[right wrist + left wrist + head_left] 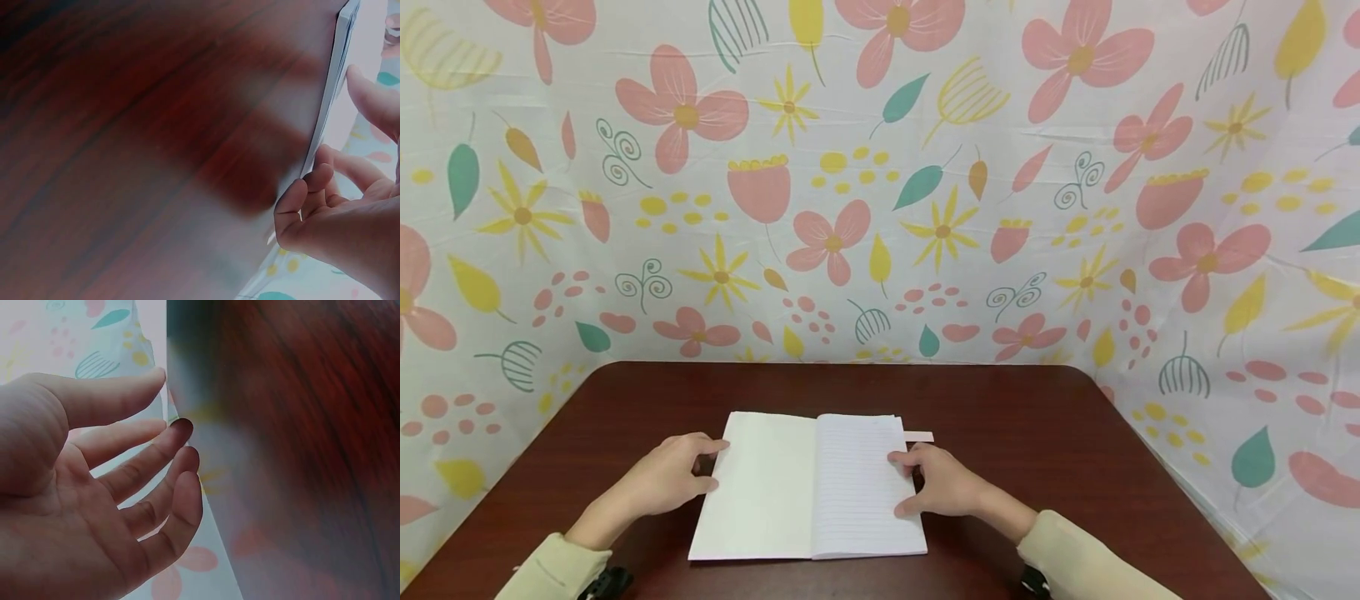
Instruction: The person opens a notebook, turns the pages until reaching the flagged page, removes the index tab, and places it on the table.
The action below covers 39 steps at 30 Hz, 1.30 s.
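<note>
An open notebook lies on the table, its left page blank and its right page ruled with lines. My left hand is at the left edge, thumb and index fingertips touching it, fingers loosely bent and spread in the left wrist view. At the right edge, my right hand rests its thumb and index fingertip on the ruled page. The right wrist view shows its other fingers bent beside the notebook's thin side. A pale strip sticks out from the upper right edge.
The dark reddish-brown wooden table has rounded far corners. A white cloth with pink, yellow and green flower prints hangs behind the table and along its sides. Light sleeves and dark wrist straps are on both forearms.
</note>
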Motion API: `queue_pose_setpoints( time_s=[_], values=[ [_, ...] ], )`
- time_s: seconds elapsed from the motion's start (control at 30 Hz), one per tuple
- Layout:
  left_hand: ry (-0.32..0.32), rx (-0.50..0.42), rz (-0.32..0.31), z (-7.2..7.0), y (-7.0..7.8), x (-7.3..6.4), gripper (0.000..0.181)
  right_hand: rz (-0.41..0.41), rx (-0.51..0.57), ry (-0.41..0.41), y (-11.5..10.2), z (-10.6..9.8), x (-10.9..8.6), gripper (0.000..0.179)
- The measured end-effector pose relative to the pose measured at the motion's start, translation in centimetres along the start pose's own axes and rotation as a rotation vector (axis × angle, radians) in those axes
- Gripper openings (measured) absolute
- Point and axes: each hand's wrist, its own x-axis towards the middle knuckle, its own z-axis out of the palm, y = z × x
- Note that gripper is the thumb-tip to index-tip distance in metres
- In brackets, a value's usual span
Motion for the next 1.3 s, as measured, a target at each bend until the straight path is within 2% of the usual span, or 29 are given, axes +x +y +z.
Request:
queue_pose_setpoints(
  time_s=[0.2,0.43,0.97,1.3],
  values=[
    [-0.009,0.039,-0.023,0.4,0.0,0.4,0.054,0.033,0.003,-0.009,0.1,-0.3,-0.4,0.075],
    [-0.023,0.073,-0.006,0.8,-0.3,0.6,0.057,0.052,-0.014,-0.028,-0.1,-0.6,-0.6,0.075],
    [-0.020,0.087,-0.016,1.3,-0.2,0.7,0.058,0.049,-0.003,-0.034,0.3,-0.7,-0.6,0.078],
    [-0.023,0.058,-0.030,1.5,-0.3,0.6,0.058,0.064,0.005,-0.043,0.5,-0.7,-0.7,0.082]
  ],
)
